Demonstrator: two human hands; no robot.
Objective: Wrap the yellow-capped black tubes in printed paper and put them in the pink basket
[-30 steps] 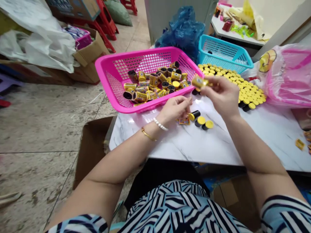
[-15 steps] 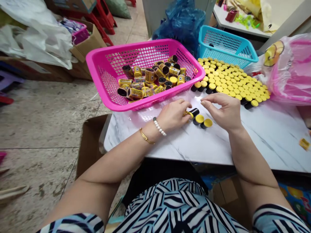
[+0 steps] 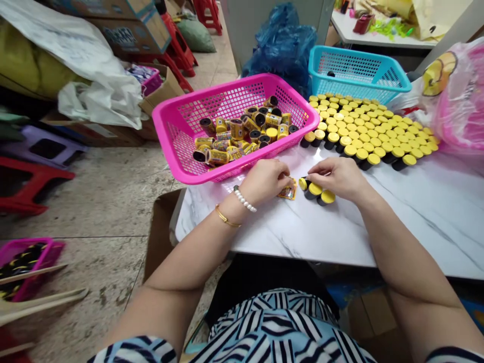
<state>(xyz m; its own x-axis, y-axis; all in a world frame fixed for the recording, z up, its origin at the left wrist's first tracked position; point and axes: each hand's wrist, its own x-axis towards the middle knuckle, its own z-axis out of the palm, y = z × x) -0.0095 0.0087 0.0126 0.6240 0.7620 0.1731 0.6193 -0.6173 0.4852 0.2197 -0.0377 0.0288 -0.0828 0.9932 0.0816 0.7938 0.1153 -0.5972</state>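
My left hand (image 3: 265, 180), closed, has its fingertips on a yellow printed label (image 3: 288, 192) lying on the table just in front of the pink basket. To its right, my right hand (image 3: 336, 176) pinches a small black canister with a yellow cap (image 3: 303, 183), which is tilted with the cap toward the left. The fingers hide part of its black body. Two more yellow-capped canisters (image 3: 314, 189) stand side by side under the right hand.
A pink basket (image 3: 181, 174) holds many canisters wrapped in yellow labels. Rows of yellow-capped black canisters (image 3: 363, 137) stand at the right, before a blue basket (image 3: 351, 91). A pink plastic bag (image 3: 459, 111) lies at the table's right, and a blue bag (image 3: 282, 48) behind.
My right hand has moved down and taken hold of the canister that lay by my left fingers. The yellow label under my left hand now shows. The view has shifted slightly.
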